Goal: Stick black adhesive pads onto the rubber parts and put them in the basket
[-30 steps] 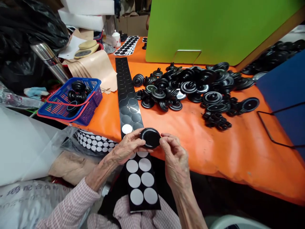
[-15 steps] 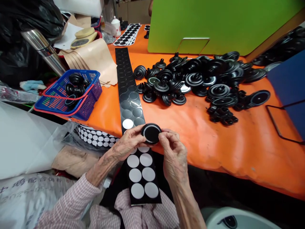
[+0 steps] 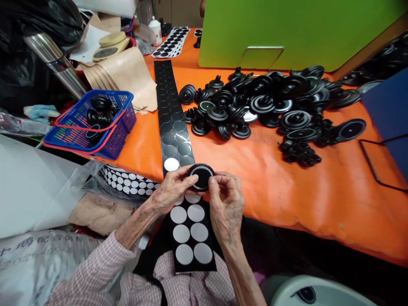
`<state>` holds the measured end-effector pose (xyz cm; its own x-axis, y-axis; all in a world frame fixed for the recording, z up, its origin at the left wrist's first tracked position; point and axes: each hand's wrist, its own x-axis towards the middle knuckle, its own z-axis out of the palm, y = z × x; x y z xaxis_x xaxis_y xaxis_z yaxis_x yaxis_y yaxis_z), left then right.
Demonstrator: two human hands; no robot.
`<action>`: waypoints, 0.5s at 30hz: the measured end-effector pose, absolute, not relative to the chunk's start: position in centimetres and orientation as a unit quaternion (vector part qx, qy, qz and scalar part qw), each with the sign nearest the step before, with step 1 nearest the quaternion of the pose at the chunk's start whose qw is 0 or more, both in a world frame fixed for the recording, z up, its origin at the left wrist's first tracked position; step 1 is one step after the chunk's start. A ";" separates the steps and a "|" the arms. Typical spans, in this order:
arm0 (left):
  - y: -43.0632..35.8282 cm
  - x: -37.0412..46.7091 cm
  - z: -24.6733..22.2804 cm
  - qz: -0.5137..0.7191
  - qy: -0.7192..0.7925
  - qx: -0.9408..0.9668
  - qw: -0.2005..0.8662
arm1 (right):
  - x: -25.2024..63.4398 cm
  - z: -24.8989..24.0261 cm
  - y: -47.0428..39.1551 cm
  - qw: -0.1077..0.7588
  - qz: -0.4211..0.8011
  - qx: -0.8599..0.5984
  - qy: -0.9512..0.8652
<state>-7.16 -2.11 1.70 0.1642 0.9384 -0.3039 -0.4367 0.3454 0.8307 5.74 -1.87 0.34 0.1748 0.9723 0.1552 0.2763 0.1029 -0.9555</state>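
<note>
Between both hands, above the table's front edge, is a round black disc [image 3: 204,177] with a pale ring on its face. My left hand [image 3: 175,187] grips its left side, the thumb lying on the face. At the right rim my right hand [image 3: 226,197] pinches the disc with thumb and fingertips. Under the hands runs a long black strip of round stickers [image 3: 170,121]; its near end, with white circles [image 3: 196,213], hangs over the lap. A heap of black suction-cup-like discs [image 3: 264,104] lies beyond the hands on the orange table [image 3: 229,157].
A blue basket [image 3: 124,127] with a few black pieces stands at the left. Behind it are brown paper sheets [image 3: 137,78] and a steel flask [image 3: 52,59]. A green board [image 3: 287,29] rises at the back. A pale tub [image 3: 321,284] is at lower right.
My left thumb has moved further onto the disc's face. My right hand has shifted slightly left, still at the rim. The camera view has moved a little.
</note>
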 end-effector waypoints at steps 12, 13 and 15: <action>-2.8 -7.8 2.0 0.515 0.452 0.271 0.676 | 4.9 -0.1 -1.9 0.500 0.361 -0.579 -0.535; -2.9 -8.0 2.1 0.514 0.455 0.273 0.674 | 5.1 0.1 -1.7 0.484 0.415 -0.567 -0.521; -3.3 -8.7 2.5 0.505 0.471 0.283 0.665 | 5.6 0.8 -1.2 0.427 0.516 -0.528 -0.522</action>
<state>-8.66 -3.27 2.53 0.0453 0.9388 -0.3414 -0.4050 0.3296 0.8528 5.62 -1.17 0.78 -0.0781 0.9919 -0.0997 0.1107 -0.0907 -0.9897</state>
